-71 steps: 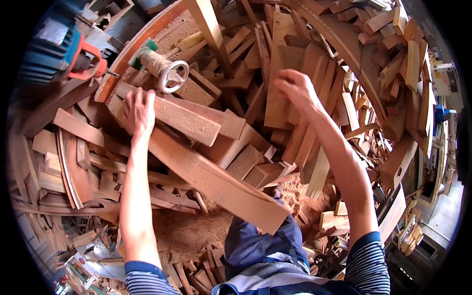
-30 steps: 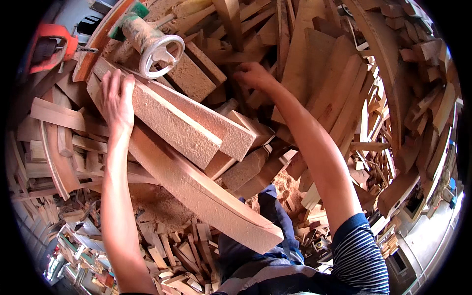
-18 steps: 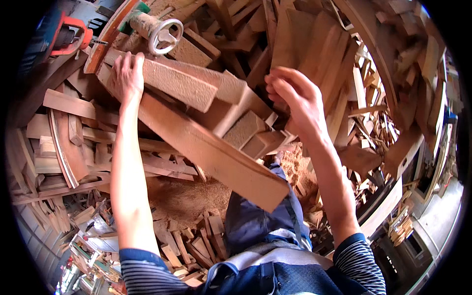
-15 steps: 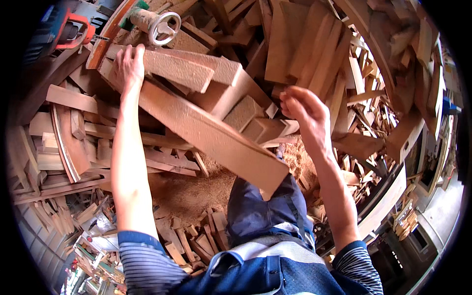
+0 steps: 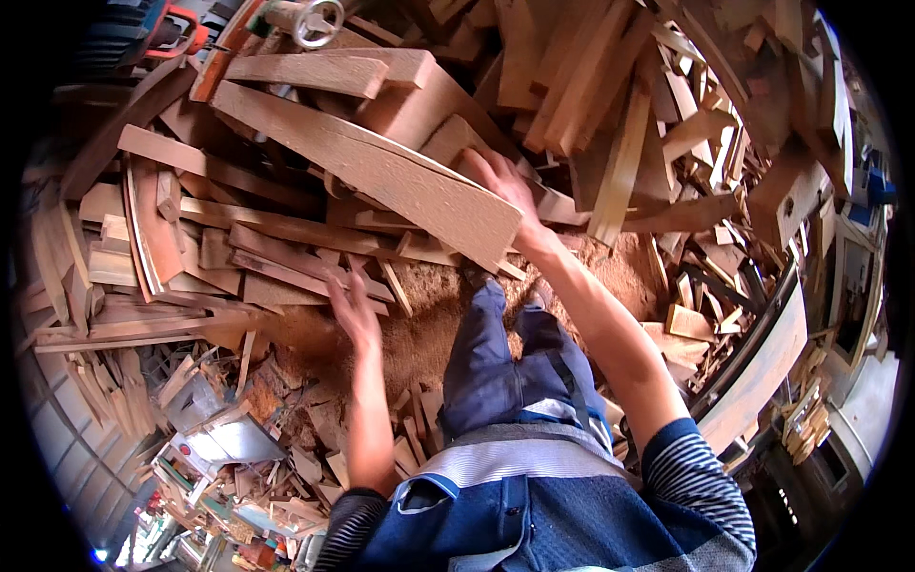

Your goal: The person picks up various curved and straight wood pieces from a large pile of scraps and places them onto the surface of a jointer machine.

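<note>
A long, wide wooden board [image 5: 367, 172] lies slantwise over a stack of timber, its near end toward my legs. My right hand [image 5: 510, 195] is at the far edge of this board, close to its near end. Its fingers are stretched out, and some fingertips meet the board's edge or the block behind it; I cannot tell which. Lower and to the left, my left hand [image 5: 355, 313] hovers open near some thin wooden strips [image 5: 286, 259], holding nothing. Beyond the long board lie a shorter plank [image 5: 310, 72] and a thick wooden block [image 5: 405, 107].
A metal handwheel [image 5: 317, 24] and an orange-and-dark power tool [image 5: 176, 33] sit at the upper left. Planks [image 5: 591, 76] lean at the far right. Sawdust [image 5: 400, 343] covers the floor around my legs, with offcuts [image 5: 415, 419] beside them.
My left hand has let go of the boards and come back toward me. My right hand has moved left to the long board. The view has shifted.
</note>
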Tool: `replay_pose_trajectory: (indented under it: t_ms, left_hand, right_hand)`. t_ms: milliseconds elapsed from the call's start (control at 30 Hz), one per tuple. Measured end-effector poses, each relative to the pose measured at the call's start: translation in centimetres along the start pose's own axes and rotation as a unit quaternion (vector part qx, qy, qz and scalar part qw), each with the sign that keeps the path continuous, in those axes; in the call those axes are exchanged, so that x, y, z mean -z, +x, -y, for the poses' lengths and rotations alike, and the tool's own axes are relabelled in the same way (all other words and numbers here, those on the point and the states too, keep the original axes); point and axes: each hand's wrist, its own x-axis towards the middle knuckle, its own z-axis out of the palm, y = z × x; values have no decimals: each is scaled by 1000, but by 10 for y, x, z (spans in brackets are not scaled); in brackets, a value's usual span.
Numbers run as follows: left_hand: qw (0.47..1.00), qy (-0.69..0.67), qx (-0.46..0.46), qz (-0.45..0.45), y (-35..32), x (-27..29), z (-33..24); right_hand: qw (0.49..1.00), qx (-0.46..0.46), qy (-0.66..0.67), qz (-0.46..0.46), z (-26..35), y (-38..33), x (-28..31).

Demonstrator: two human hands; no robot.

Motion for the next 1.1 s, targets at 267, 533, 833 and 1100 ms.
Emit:
replay_pose_trajectory:
  t_ms: [267,533,833,1100]
  left_hand:
    - [974,97,175,107,-190,5,65]
    - [904,-213,296,222,-131,-81,8]
    - [665,-328,466,482,-209,-176,-68]
    - [684,-225,443,534,-279,-206,-76]
  right_hand:
    - [999,18,5,-36,21,-29,5]
    - [998,23,23,-56,43,-140,61]
    - [998,-36,53,9,49,-288,130]
    - [841,-437,305,-98,28,-364,154]
